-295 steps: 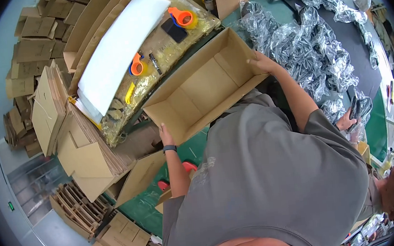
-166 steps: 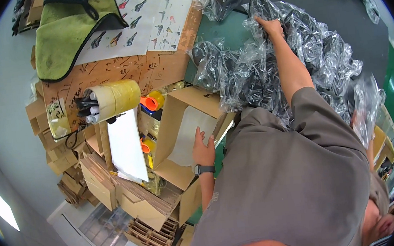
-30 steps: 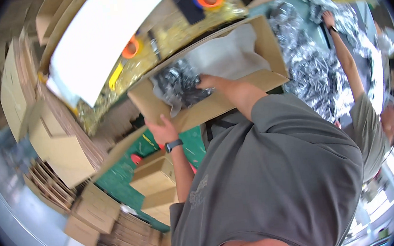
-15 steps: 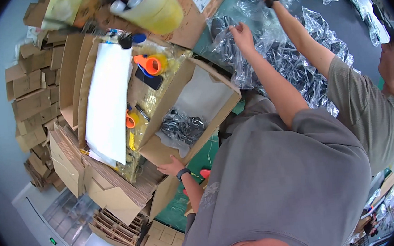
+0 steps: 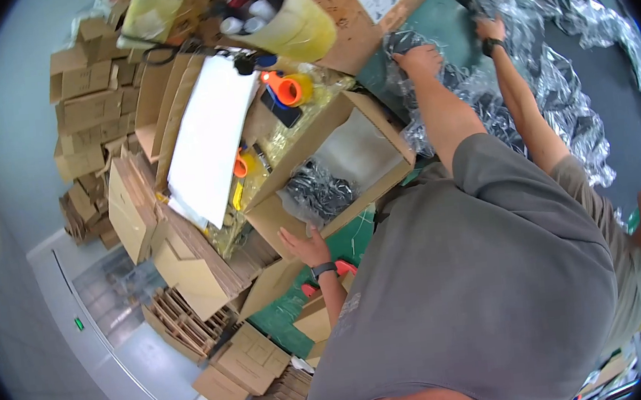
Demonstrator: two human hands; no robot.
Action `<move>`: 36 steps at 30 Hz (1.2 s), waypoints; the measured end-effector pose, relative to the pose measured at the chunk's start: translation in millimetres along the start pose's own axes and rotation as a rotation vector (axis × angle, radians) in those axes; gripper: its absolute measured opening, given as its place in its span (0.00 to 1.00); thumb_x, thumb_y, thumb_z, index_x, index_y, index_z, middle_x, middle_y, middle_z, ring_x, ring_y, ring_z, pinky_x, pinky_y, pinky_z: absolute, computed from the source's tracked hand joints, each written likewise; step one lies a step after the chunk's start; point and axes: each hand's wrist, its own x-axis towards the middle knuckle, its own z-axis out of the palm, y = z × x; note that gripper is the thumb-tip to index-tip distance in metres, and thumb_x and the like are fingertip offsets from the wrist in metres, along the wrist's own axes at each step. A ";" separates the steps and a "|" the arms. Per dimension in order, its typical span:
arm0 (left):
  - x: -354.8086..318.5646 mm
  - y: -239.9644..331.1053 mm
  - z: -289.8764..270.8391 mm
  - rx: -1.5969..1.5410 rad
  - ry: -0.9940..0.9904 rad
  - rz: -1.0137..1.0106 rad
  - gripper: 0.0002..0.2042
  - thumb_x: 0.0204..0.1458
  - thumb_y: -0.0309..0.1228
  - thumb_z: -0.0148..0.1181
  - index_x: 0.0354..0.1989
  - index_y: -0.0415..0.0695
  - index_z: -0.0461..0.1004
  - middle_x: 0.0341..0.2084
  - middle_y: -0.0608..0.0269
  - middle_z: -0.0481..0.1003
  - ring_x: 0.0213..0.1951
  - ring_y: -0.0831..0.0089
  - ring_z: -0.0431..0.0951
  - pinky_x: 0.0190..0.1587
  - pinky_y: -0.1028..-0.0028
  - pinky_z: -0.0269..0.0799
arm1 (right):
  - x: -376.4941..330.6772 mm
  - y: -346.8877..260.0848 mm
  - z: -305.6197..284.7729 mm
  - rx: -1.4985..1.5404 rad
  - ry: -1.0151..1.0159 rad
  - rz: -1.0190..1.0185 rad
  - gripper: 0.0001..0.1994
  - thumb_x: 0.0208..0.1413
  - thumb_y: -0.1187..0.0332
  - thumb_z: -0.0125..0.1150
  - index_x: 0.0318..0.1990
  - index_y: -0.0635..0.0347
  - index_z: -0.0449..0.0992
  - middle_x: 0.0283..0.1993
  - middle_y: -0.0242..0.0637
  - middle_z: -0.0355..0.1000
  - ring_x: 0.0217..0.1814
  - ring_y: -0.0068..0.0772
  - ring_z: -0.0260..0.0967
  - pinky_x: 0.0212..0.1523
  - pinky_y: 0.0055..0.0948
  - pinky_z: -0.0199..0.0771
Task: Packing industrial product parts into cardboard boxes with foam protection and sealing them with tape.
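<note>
A cardboard box (image 5: 403, 163) stands open in front of me. Inside lie a clear-wrapped dark bundle (image 5: 322, 192) and a white sheet (image 5: 357, 144). My left hand (image 5: 306, 247) lies against the box's near left end, fingers stretched out. Up to the right, my right hand (image 5: 420, 61) is closed on a dark item in clear plastic (image 5: 402, 41); its exact kind is hidden. Many more clear plastic bags with dark contents (image 5: 492, 102) lie beside it. A co-worker's hand (image 5: 491, 29) touches this plastic pile.
Orange tape dispensers (image 5: 290, 89), a phone (image 5: 279, 114) and a white sheet stack (image 5: 211, 141) lie left of the box. A yellowish bucket (image 5: 300, 28) stands behind. Flattened cartons (image 5: 188, 267) lean at the left. A dark table surface (image 5: 595, 85) extends right.
My right hand has come down onto the wrapped dark item. My left hand has slid along the box end and its fingers have straightened. The co-worker's hand has moved nearer mine. The view has shifted.
</note>
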 end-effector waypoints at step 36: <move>69.5 254.2 -22.6 -1.703 -0.698 -0.049 0.23 0.65 0.33 0.75 0.66 0.42 0.76 0.57 0.64 0.83 0.56 0.72 0.83 0.64 0.66 0.77 | -325.4 88.3 -143.0 0.922 -0.413 -0.867 0.43 0.56 0.67 0.79 0.75 0.77 0.63 0.64 0.49 0.78 0.62 0.35 0.78 0.64 0.35 0.79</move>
